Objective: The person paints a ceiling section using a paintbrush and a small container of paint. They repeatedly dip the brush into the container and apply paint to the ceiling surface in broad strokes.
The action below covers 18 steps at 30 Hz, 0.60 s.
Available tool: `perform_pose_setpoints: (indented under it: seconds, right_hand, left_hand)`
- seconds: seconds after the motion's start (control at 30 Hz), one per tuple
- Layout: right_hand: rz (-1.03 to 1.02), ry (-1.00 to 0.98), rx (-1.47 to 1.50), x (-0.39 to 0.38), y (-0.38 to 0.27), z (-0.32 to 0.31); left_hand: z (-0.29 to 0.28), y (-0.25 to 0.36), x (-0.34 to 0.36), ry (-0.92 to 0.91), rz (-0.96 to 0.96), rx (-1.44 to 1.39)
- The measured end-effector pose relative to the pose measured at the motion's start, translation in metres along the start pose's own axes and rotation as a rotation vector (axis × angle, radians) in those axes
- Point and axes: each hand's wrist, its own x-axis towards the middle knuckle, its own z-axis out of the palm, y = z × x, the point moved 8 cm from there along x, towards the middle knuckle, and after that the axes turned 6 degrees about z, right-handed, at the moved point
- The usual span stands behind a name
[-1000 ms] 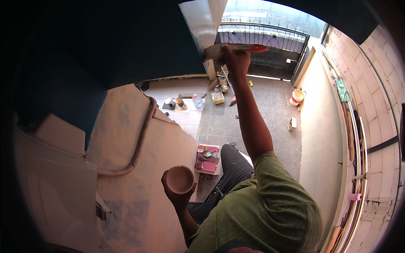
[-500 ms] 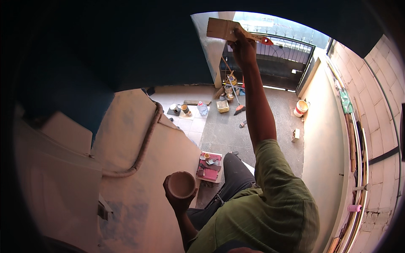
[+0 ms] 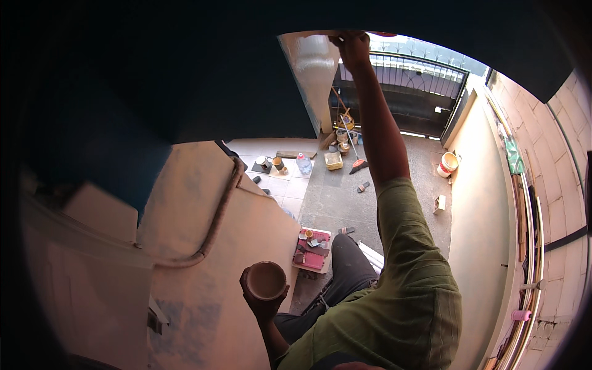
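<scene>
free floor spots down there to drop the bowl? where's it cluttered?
Bare grey floor runs between the pink tray and the broom; more lies between the small box and the bucket. Crowded: cans, a bottle and a tub by the gate. The left hand holds the bowl.

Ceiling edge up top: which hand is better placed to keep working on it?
Right. The right hand is raised against the ceiling edge, apparently holding a tool, while the left hand is low, holding a round bowl.
</scene>
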Motion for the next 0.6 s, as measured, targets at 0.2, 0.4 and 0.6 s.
perform_pose_setpoints:
  seconds: [0.2, 0.4, 0.6]
  right_hand:
    - [-0.339, 0.116, -0.563, 0.045, -0.028, -0.044]
    - [-0.529, 0.156, -0.947, 0.009, -0.030, -0.014]
    - [-0.062, -0.049, -0.330, -0.112, -0.076, 0.060]
  left_hand:
    - [-0.001, 0.001, 0.000, 0.014, -0.035, 0.041]
    - [0.005, -0.005, 0.001, -0.017, -0.001, 0.018]
    - [0.003, 0.007, -0.004, -0.005, 0.018, 0.095]
